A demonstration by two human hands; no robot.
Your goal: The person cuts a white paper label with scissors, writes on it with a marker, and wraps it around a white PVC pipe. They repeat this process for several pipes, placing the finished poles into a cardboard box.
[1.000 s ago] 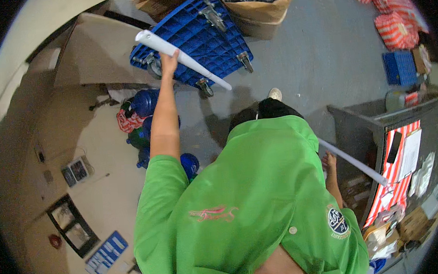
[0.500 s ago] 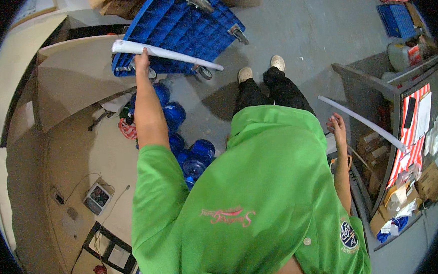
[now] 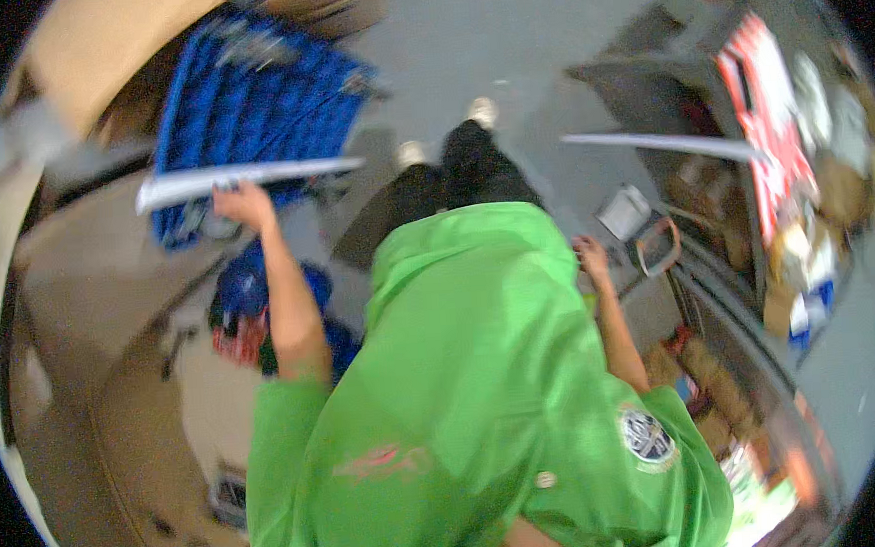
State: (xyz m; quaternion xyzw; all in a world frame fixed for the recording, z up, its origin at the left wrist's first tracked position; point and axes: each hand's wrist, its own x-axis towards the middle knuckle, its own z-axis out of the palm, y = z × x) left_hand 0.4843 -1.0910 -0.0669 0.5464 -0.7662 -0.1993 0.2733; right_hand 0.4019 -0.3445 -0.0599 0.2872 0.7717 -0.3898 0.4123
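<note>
Out to the left, my left hand (image 3: 241, 205) is closed round a long white tube (image 3: 281, 171). The tube lies nearly level across the view, its thicker end to the left of the hand. Behind it a blue ribbed plastic platform on casters (image 3: 247, 105) stands tilted, underside showing. My right hand (image 3: 590, 254) hangs beside the hem of my green shirt (image 3: 460, 312), fingers loosely apart and somewhat blurred, with nothing visible in it. A second white tube (image 3: 650, 141) sticks out on the right, apart from that hand, one end against a red-and-white striped sheet (image 3: 760, 103).
Blue water bottles (image 3: 243, 280) stand on the floor below my left forearm. Cardboard (image 3: 113, 53) is at the upper left. On the right are a dark-framed rack (image 3: 665, 69) with boxes and a white-topped item (image 3: 624, 212) near my right hand.
The view has turned and blurred. My left hand keeps hold of the tube, now lower and farther left in view. My right hand has come closer to my shirt.
</note>
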